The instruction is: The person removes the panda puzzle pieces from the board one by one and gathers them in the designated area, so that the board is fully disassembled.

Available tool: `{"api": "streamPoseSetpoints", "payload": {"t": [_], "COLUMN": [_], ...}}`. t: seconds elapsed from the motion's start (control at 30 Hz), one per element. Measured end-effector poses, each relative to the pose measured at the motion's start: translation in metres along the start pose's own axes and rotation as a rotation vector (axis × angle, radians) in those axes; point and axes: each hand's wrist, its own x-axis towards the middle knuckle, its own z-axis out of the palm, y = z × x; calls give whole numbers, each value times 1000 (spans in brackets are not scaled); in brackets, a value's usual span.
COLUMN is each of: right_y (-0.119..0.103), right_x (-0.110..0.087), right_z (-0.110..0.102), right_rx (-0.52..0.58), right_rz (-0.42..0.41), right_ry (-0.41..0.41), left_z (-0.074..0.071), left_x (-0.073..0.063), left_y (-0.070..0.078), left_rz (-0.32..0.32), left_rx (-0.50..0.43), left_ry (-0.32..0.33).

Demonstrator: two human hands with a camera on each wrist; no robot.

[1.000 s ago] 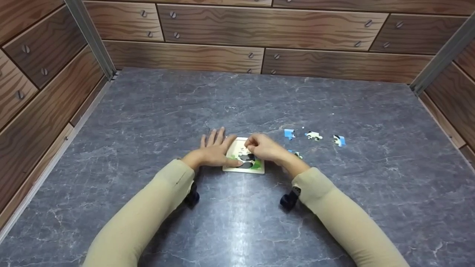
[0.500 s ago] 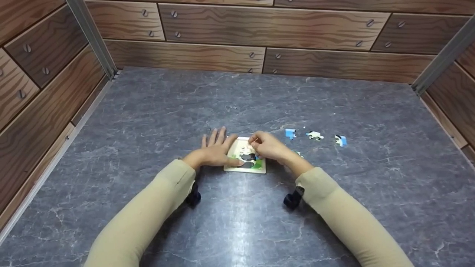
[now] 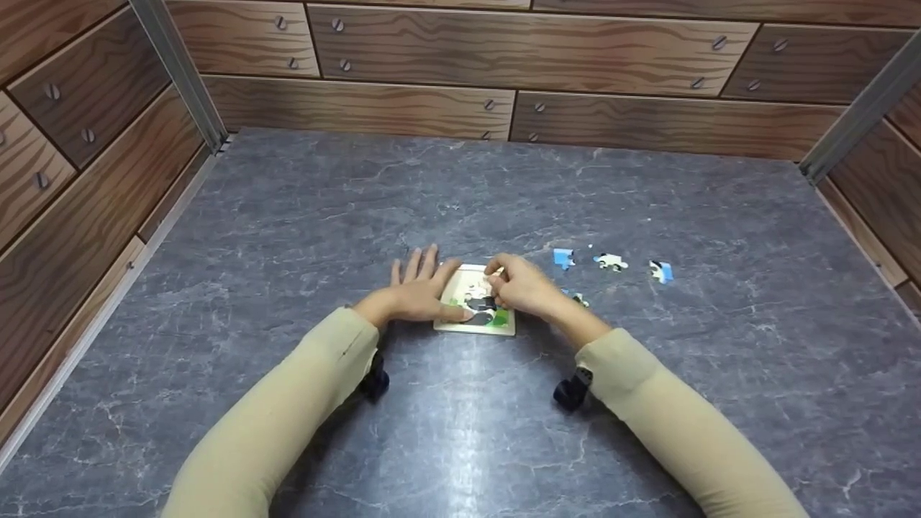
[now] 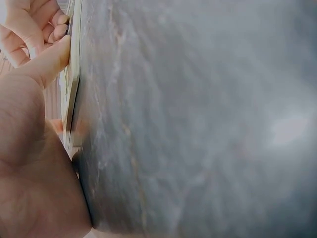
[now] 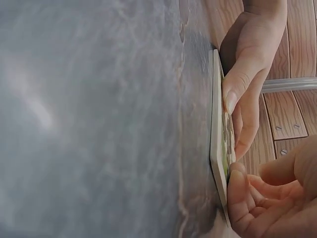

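Observation:
A small square jigsaw puzzle board (image 3: 475, 330) with a pale rim and a black, white and green picture lies on the table in the head view. My left hand (image 3: 416, 298) spreads its fingers over its left side, thumb (image 4: 53, 57) resting on the board. On the upper right of the board, my right hand (image 3: 524, 285) has curled fingers, thumb and forefinger pinching a puzzle piece mostly hidden by them. The right wrist view shows its fingertips (image 5: 237, 174) at the board's edge.
To the right lie a blue puzzle piece (image 3: 563, 258), a white and black piece (image 3: 610, 262) and a blue, white and black piece (image 3: 661, 271). Another piece (image 3: 580, 300) is partly hidden behind the right wrist. Wood-patterned walls (image 3: 417, 50) enclose the grey marbled table (image 3: 345, 194).
My right hand has shifted slightly right and away from me over the board. The left hand stays on the board, and the loose pieces lie where they were.

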Motion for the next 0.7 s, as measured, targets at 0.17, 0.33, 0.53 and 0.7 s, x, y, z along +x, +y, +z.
{"api": "streamPoseSetpoints", "payload": {"t": [0.17, 0.33, 0.53, 0.7], "right_y": [-4, -4, -5, -2], "right_x": [0, 1, -2, -3], "right_z": [2, 3, 2, 3], "right_rx": [-100, -80, -62, -58], "right_rz": [0, 35, 49, -8], "right_ry": [13, 4, 4, 12], "left_z": [0, 0, 0, 1], "left_x": [-1, -1, 0, 1], "left_y": [0, 0, 0, -1], "left_rz": [4, 3, 9, 7], "left_rx": [-4, 5, 11, 2], "left_ry": [0, 5, 10, 10]}}
